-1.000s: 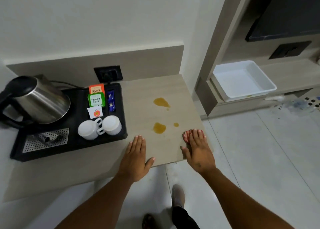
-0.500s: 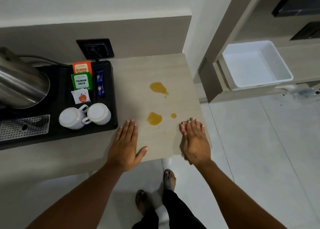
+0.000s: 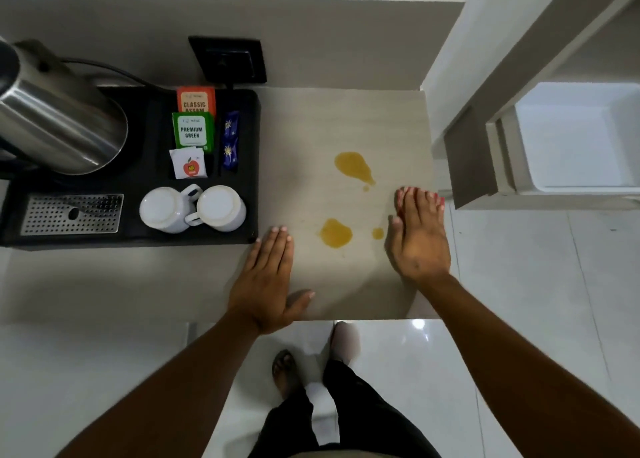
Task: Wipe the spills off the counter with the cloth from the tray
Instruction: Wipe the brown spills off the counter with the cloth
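Three amber spills lie on the beige counter [image 3: 311, 122]: a large one [image 3: 353, 167], a second one [image 3: 335, 233] nearer me, and a small drop [image 3: 378, 233]. My right hand [image 3: 420, 243] lies flat near the counter's right edge, just right of the spills. It presses on a red cloth [image 3: 399, 212], of which only bits show around the fingers. My left hand [image 3: 266, 277] lies flat and bare on the counter, left of the near spill, fingers together and holding nothing.
A black tray [image 3: 152, 180] on the left carries a steel kettle [image 3: 59, 122], tea sachets [image 3: 192, 130] and two upturned white cups [image 3: 162, 210]. A white tray [image 3: 588, 190] sits on a lower shelf to the right. My feet stand on the tiled floor below the counter's edge.
The view has tilted down and come closer over the counter. My right hand has slid forward along the right edge, past the near spill; the left hand has edged forward a little.
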The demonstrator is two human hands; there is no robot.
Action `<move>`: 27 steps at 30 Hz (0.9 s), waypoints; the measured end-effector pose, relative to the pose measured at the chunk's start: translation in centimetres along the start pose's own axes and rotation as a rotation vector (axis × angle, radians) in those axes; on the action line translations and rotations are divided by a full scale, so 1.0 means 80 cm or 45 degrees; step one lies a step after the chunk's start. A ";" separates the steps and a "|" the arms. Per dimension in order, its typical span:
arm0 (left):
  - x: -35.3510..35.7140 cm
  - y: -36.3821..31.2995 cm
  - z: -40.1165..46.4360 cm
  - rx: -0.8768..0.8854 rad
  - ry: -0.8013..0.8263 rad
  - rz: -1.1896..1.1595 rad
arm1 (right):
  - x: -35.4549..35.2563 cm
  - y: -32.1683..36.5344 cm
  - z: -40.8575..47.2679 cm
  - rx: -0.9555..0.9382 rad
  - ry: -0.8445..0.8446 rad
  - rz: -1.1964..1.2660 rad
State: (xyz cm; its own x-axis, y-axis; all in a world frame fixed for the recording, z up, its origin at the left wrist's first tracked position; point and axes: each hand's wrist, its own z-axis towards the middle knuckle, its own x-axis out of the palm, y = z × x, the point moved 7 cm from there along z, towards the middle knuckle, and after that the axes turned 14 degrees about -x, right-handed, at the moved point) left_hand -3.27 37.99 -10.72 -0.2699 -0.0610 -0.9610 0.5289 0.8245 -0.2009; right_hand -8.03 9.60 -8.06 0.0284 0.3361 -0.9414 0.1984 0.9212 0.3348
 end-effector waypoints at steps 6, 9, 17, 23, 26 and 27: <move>-0.004 -0.002 0.004 -0.015 0.006 0.059 | 0.000 -0.003 0.158 -0.027 0.055 -0.100; -0.007 -0.003 0.003 -0.014 0.019 0.048 | 0.001 0.007 0.145 -0.283 0.132 -0.080; -0.004 -0.001 0.003 -0.015 0.009 0.007 | -0.022 -0.029 0.200 -0.205 0.091 -0.133; -0.002 -0.001 0.003 -0.017 0.037 -0.014 | -0.003 0.030 0.232 -0.568 0.253 -0.154; 0.000 -0.001 0.004 -0.031 0.035 0.011 | -0.015 0.009 0.203 -0.705 0.301 -0.135; 0.000 -0.001 0.004 -0.033 0.023 0.009 | -0.018 0.005 0.206 -0.695 0.299 -0.129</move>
State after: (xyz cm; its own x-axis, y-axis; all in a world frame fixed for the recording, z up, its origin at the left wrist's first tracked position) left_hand -3.07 37.79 -10.77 -0.2809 -0.0448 -0.9587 0.5097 0.8394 -0.1886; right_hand 8.17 6.23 -7.26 -0.1935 0.2184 -0.9565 -0.3443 0.8978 0.2746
